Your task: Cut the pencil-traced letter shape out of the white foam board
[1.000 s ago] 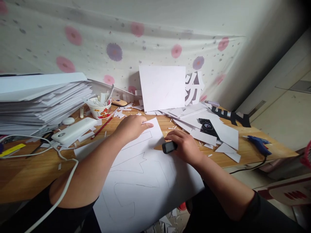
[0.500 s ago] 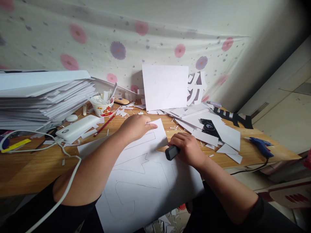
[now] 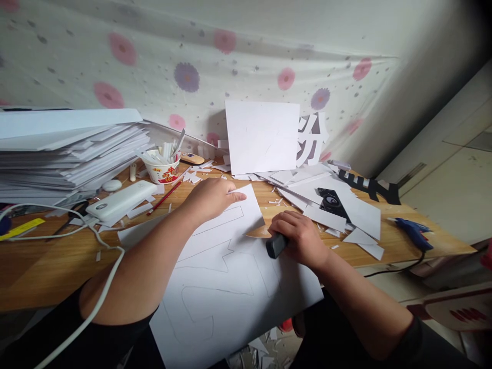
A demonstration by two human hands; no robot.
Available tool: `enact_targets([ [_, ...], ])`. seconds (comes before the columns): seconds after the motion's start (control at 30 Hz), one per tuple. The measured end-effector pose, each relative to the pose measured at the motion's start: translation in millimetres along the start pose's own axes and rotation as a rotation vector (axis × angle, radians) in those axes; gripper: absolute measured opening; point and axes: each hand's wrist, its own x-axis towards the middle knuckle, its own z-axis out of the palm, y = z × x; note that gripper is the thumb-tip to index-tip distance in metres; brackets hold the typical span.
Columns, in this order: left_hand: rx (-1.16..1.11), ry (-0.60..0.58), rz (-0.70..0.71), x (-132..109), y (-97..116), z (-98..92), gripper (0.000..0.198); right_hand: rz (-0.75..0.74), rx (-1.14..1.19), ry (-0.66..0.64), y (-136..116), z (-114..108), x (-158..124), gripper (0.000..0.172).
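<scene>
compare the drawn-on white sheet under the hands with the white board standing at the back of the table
Pose: the drawn-on sheet lies roughly flat, jutting beyond the near edge of the table; the standing board is upright.
Marks: the drawn-on sheet carries long outlines; the standing board shows only a few faint marks.
Shared: both are white and thin-looking.

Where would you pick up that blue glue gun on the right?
Probably by the glue gun's handle, coming from the table's near edge: it lies with its nozzle pointing left, and the handle, trailing the cord, points toward that edge.
</scene>
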Motion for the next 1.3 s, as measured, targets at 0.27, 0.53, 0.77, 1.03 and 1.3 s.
enact_targets([
  [0.27, -0.013, 0.007, 0.006, -2.0, 4.3, -0.6, 0.048, 0.094, 0.086, 0.076, 0.6, 3.8, 1.7, 0.015],
  [0.53, -0.004, 0.007, 0.020, -5.1, 8.5, -0.2, 0.048, 0.146, 0.163, -0.003, -2.7, 2.2, 4.3, 0.016],
  [0.77, -0.025, 0.002, 0.002, -2.0, 5.3, -2.9, 0.045, 0.205, 0.098, 0.014, 1.2, 0.4, 3.3, 0.012],
  [1.03, -0.228, -0.044, -0.140, 34.0, -46.0, 17.7, 0.043, 0.597, -0.158, 0.305, 63.5, -36.0, -26.1, 0.016],
  [1.3, -0.340, -0.109, -0.277, 74.1, -89.0, 52.9, 0.036, 0.847, -0.253, 0.381, 73.1, -62.2, -45.1, 0.051],
])
